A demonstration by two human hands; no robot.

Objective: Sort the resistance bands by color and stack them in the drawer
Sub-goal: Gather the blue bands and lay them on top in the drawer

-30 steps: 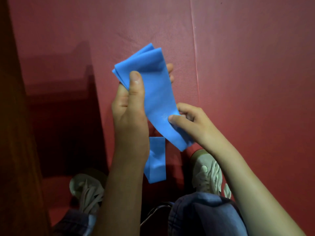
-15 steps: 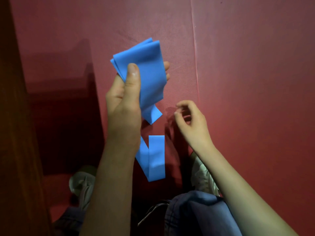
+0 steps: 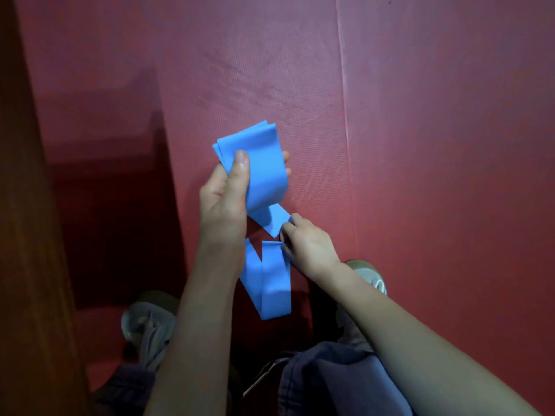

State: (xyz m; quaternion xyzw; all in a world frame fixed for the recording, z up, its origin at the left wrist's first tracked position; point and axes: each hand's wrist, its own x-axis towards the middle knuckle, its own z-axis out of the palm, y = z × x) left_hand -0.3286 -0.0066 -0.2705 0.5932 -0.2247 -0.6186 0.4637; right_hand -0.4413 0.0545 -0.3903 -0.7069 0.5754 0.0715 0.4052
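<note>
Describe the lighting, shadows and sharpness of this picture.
Head view: dim, warm light with no glare; a heavy shadow darkens the red mat left of the left hand; the blue band and right hand look sharp; the wide lens slightly bows the seam.

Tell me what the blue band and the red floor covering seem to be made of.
Blue flat resistance band: likely thin latex or rubber sheet, matte; it folds into soft layers and hangs limp. Red floor mat: probably foam or rubber, matte; fine ribbed texture, straight seam between panels.
</note>
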